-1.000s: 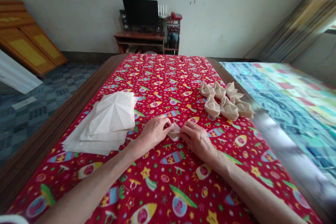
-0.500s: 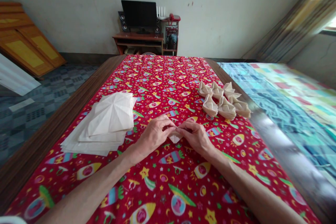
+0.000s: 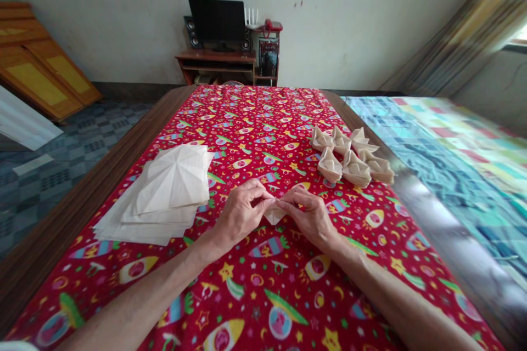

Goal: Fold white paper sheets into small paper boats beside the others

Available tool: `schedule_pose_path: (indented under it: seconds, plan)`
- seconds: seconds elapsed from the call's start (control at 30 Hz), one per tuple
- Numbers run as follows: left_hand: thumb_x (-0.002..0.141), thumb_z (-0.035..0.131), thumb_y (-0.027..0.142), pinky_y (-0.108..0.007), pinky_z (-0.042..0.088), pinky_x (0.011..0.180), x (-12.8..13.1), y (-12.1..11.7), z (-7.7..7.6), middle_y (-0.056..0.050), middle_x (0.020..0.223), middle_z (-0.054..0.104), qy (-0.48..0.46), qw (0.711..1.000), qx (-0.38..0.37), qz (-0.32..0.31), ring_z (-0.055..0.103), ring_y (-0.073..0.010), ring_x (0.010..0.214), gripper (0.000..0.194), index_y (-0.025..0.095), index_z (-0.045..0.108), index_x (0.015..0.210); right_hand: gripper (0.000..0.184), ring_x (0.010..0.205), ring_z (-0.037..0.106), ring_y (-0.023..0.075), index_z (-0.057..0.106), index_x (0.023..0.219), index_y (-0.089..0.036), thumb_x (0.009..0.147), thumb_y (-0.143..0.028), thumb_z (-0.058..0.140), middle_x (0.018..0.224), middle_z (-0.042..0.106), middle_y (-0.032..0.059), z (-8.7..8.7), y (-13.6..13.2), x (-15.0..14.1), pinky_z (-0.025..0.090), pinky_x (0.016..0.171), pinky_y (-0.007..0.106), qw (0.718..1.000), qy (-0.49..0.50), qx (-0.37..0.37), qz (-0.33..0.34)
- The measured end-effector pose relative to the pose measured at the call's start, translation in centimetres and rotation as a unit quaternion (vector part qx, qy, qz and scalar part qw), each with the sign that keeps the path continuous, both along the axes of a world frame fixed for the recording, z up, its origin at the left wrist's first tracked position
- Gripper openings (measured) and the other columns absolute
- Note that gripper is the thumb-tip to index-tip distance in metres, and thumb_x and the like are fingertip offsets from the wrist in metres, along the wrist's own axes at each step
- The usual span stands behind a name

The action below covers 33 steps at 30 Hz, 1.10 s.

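A small folded piece of cream paper (image 3: 275,214) sits between my two hands, just above the red patterned tablecloth (image 3: 263,285). My left hand (image 3: 241,211) pinches its left side with curled fingers. My right hand (image 3: 309,214) pinches its right side, thumb and fingers pressed together. Most of the paper is hidden by my fingers. A stack of creased cream paper sheets (image 3: 164,192) lies to the left of my left hand. Several finished folded paper shapes (image 3: 349,156) are grouped to the upper right.
The wooden table edge (image 3: 82,192) runs along the left, with tiled floor beyond. A bed with a checked cover (image 3: 461,159) stands to the right. A desk with a monitor (image 3: 218,19) stands against the far wall.
My hands have drawn closer together around the small paper and lifted it slightly off the cloth. My fingers have shifted to pinch its upper edge.
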<state>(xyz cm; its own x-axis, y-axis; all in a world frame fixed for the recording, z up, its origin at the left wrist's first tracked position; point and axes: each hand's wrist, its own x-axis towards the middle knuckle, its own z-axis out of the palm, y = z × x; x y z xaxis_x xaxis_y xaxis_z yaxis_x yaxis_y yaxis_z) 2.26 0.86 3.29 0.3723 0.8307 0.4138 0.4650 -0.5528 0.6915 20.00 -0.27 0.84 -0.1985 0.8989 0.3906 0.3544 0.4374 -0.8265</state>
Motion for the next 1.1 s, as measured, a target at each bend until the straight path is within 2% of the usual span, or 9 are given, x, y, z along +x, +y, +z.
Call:
schedule_pose_path:
  seconds: [0.13, 0.33, 0.5, 0.7, 0.87, 1.0, 1.1]
  plan:
    - [0.086, 0.055, 0.019, -0.024, 0.045, 0.071, -0.4, 0.2, -0.1, -0.002, 0.076, 0.058, 0.006, 1.0, 0.014, 0.017, 0.057, -0.0137, 0.075, 0.014, 0.018, 0.059, 0.072, 0.019, 0.07, 0.058, 0.016, 0.067, 0.072, -0.022, 0.085, -0.034, 0.06, 0.073, 0.064, 0.0024, -0.1, 0.1, 0.1, 0.047, 0.066, 0.028, 1.0, 0.012, 0.0, -0.009]
    - [0.088, 0.05, 0.023, -0.025, 0.045, 0.073, -0.7, 0.7, -0.3, -0.002, 0.079, 0.058, -0.005, 0.999, 0.022, 0.048, 0.056, -0.015, 0.079, 0.014, 0.018, 0.055, 0.076, 0.021, 0.065, 0.056, 0.0147, 0.066, 0.069, -0.02, 0.082, -0.035, 0.061, 0.07, 0.063, 0.0019, -0.3, 0.6, 0.6, 0.045, 0.061, 0.026, 0.997, 0.026, -0.045, -0.052]
    - [0.09, 0.046, 0.026, -0.024, 0.044, 0.066, -1.0, 1.0, -1.4, 0.0, 0.073, 0.059, -0.012, 0.995, -0.037, 0.097, 0.056, -0.0127, 0.067, 0.014, 0.019, 0.053, 0.08, 0.022, 0.063, 0.056, 0.0142, 0.066, 0.072, -0.018, 0.082, -0.037, 0.06, 0.069, 0.063, 0.0019, -0.5, 0.9, 1.0, 0.044, 0.057, 0.024, 0.993, 0.035, -0.069, -0.085]
    - [0.089, 0.042, 0.027, -0.026, 0.045, 0.067, -1.8, 1.9, -2.5, -0.001, 0.073, 0.058, 0.035, 0.989, -0.019, 0.143, 0.058, -0.0153, 0.07, 0.013, 0.02, 0.049, 0.082, 0.026, 0.055, 0.051, 0.0122, 0.063, 0.075, -0.018, 0.085, -0.04, 0.054, 0.062, 0.06, -0.0006, -0.6, 1.2, 1.9, 0.04, 0.051, 0.022, 0.989, -0.016, -0.055, -0.139]
    - [0.089, 0.039, 0.024, -0.028, 0.045, 0.071, -2.3, 2.6, -3.0, -0.002, 0.075, 0.057, 0.078, 0.987, 0.014, 0.139, 0.057, -0.0164, 0.074, 0.012, 0.021, 0.046, 0.079, 0.024, 0.052, 0.049, 0.0115, 0.06, 0.075, -0.018, 0.086, -0.037, 0.051, 0.06, 0.058, -0.0013, -0.7, 1.7, 2.6, 0.037, 0.049, 0.022, 0.983, -0.079, -0.03, -0.163]
    - [0.088, 0.038, 0.02, -0.028, 0.044, 0.071, -2.6, 2.6, -3.4, -0.003, 0.077, 0.056, 0.152, 0.979, 0.024, 0.132, 0.056, -0.0171, 0.075, 0.013, 0.021, 0.046, 0.077, 0.023, 0.054, 0.053, 0.0124, 0.06, 0.074, -0.018, 0.087, -0.033, 0.049, 0.063, 0.061, -0.0002, -1.1, 1.9, 2.7, 0.038, 0.053, 0.023, 0.977, -0.145, -0.037, -0.155]
    - [0.089, 0.038, 0.02, -0.03, 0.043, 0.071, -2.6, 2.5, -3.5, -0.004, 0.079, 0.056, 0.234, 0.963, 0.032, 0.133, 0.056, -0.0181, 0.074, 0.015, 0.019, 0.049, 0.078, 0.021, 0.059, 0.055, 0.0136, 0.061, 0.075, -0.019, 0.087, -0.032, 0.049, 0.066, 0.063, 0.0009, -1.3, 1.9, 2.6, 0.036, 0.055, 0.023, 0.964, -0.211, -0.027, -0.16]
